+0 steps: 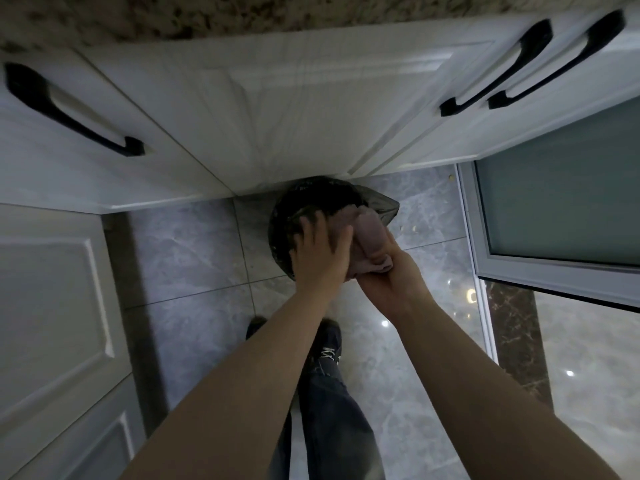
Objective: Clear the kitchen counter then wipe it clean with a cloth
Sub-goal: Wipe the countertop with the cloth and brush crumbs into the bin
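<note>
A pinkish cloth (370, 233) hangs bunched over a round bin lined with a black bag (287, 209) on the floor below the counter edge (138, 19). My right hand (384, 282) grips the cloth from below and to the right. My left hand (322, 251) lies flat against the cloth's left side, fingers spread over the bin's opening. The inside of the bin is dark and mostly hidden by my hands.
White cabinet doors (277, 109) with black handles (69, 109) stand right behind the bin. A frosted glass door (561, 202) is open at the right. My legs and shoes (329, 351) stand on the grey marble floor tiles (187, 251).
</note>
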Tool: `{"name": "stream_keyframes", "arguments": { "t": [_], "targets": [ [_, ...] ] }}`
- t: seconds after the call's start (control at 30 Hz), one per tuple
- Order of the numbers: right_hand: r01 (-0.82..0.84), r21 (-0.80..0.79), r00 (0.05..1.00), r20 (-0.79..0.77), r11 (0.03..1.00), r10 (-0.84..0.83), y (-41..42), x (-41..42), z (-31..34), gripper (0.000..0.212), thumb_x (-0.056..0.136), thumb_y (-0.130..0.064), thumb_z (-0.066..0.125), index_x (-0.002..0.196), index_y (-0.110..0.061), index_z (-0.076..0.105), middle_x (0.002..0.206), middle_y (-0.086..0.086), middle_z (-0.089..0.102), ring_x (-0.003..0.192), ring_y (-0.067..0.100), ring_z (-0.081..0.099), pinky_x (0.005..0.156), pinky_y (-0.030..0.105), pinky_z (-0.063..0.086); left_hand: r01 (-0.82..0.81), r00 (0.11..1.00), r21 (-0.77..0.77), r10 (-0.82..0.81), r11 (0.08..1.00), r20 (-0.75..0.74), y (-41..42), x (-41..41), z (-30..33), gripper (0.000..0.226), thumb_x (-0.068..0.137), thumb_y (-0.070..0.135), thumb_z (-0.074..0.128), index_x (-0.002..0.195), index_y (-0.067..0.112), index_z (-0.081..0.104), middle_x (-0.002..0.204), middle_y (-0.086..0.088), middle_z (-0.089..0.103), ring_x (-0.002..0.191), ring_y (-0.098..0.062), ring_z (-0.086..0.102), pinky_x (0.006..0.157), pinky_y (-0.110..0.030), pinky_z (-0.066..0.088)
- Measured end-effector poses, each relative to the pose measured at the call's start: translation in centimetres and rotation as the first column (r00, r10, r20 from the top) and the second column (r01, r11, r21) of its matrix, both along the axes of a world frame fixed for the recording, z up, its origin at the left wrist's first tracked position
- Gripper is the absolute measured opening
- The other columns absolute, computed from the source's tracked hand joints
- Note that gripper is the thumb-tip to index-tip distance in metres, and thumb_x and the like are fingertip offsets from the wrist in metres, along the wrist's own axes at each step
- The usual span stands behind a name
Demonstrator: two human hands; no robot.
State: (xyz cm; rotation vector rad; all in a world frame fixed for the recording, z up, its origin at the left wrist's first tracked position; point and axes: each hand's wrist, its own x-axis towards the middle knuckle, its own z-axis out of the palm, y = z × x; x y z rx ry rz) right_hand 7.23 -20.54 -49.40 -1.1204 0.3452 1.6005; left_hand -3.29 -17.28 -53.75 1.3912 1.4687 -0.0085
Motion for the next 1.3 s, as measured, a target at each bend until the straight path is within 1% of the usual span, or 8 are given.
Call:
{"name": "stream_keyframes", "arguments": {
  "t": [0.3, 0.5, 0.7, 0.87, 0.93, 1.1, 1.2, 1.3],
  "targets": [
    [-0.006, 0.111, 0.996, -0.092, 0.994, 0.017, -0.2, 0.2, 2.9, 0.073, 0.078, 0.011, 0.025, 0.148, -0.005, 0.038, 0.142, 0.027, 0.050, 0.130, 0.039, 0.051, 0.102, 0.047, 0.050, -0.488, 0.509, -0.809, 0.860, 0.329, 0.043, 1.1, 0.1, 2.6, 0.081, 0.070, 0.078, 0.060, 0.123, 0.017, 0.060, 0.120, -0.008, 0.066, 0.110, -0.027, 0.064, 0.094, -0.046, 0.052],
    [-0.170, -0.130, 0.930, 0.305, 0.977, 0.202, -0.1, -0.5, 3.2, 0.050, 0.095, -0.003, 0.041, 0.140, -0.021, 0.052, 0.127, 0.013, 0.065, 0.114, 0.027, 0.065, 0.092, 0.037, 0.053, -0.553, 0.543, -0.632, 0.810, 0.543, 0.222, -0.6, 0.4, 3.5, 0.042, 0.087, 0.035, 0.066, 0.119, 0.008, 0.064, 0.108, -0.017, 0.072, 0.097, -0.031, 0.071, 0.082, -0.046, 0.059],
    [-0.184, -0.293, 0.059, 0.950, 0.938, 0.308, 0.5, -2.1, 4.9, 0.056, 0.094, -0.020, 0.051, 0.148, -0.025, 0.037, 0.148, -0.009, 0.042, 0.137, 0.004, 0.037, 0.115, 0.033, 0.034, -0.628, 0.307, -0.661, 0.911, 0.412, 0.275, -1.2, -0.4, 4.3, 0.030, 0.102, 0.017, 0.043, 0.130, 0.013, 0.054, 0.126, -0.013, 0.064, 0.110, -0.031, 0.065, 0.092, -0.048, 0.054],
    [-0.640, -0.716, -0.649, 0.698, 0.278, 0.304, -0.8, -0.7, 0.5, 0.058, 0.100, -0.047, 0.011, 0.155, -0.034, 0.022, 0.165, -0.007, 0.014, 0.154, 0.022, 0.000, 0.122, 0.055, 0.003, -0.483, 0.228, -0.817, 0.946, 0.316, 0.231, -0.5, -1.8, 5.7, 0.028, 0.104, 0.021, 0.038, 0.123, 0.013, 0.058, 0.118, -0.011, 0.066, 0.098, -0.021, 0.066, 0.071, -0.033, 0.056],
    [-0.437, -0.851, -0.512, 0.501, 0.291, 0.698, -0.2, 0.2, -0.7, 0.068, 0.094, -0.057, 0.004, 0.156, -0.032, 0.015, 0.166, -0.005, 0.000, 0.152, 0.035, -0.003, 0.117, 0.065, 0.003, -0.509, 0.246, -0.776, 0.927, 0.372, 0.282, -0.4, -2.2, 5.5, 0.030, 0.104, 0.020, 0.037, 0.128, 0.014, 0.055, 0.121, -0.013, 0.065, 0.100, -0.025, 0.066, 0.063, -0.032, 0.057],
    [-0.724, -0.536, -0.358, 0.830, 0.434, 0.428, -0.2, -2.4, 2.1, 0.053, 0.104, -0.045, 0.029, 0.152, -0.024, 0.031, 0.165, -0.005, 0.010, 0.153, 0.022, 0.004, 0.123, 0.043, 0.003, -0.440, 0.249, -0.815, 0.923, 0.377, 0.293, -0.1, -2.2, 6.9, 0.028, 0.106, 0.021, 0.032, 0.121, 0.016, 0.055, 0.111, -0.007, 0.067, 0.098, -0.018, 0.064, 0.075, -0.032, 0.053],
    [-0.456, -0.384, 0.657, 0.464, 0.803, 0.594, 1.9, -1.9, 4.4, 0.047, 0.100, -0.055, 0.036, 0.119, -0.020, 0.061, 0.130, -0.005, 0.061, 0.111, 0.012, 0.063, 0.097, 0.026, 0.047, -0.540, 0.329, -0.693, 0.878, 0.477, 0.348, -0.6, -3.1, 6.7, 0.026, 0.104, 0.018, 0.041, 0.122, 0.016, 0.059, 0.114, -0.008, 0.069, 0.091, -0.013, 0.072, 0.066, -0.027, 0.057],
    [-0.479, -0.243, 0.858, 0.074, 0.843, 0.509, 2.3, -0.5, 5.9, 0.056, 0.092, -0.059, 0.052, 0.120, -0.013, 0.068, 0.117, 0.008, 0.072, 0.107, 0.024, 0.069, 0.100, 0.040, 0.050, -0.544, 0.454, -0.614, 0.816, 0.572, 0.358, -0.2, -4.0, 7.2, 0.022, 0.100, 0.027, 0.049, 0.117, 0.023, 0.062, 0.115, -0.006, 0.071, 0.104, -0.019, 0.069, 0.080, -0.034, 0.058]
  ]
}}
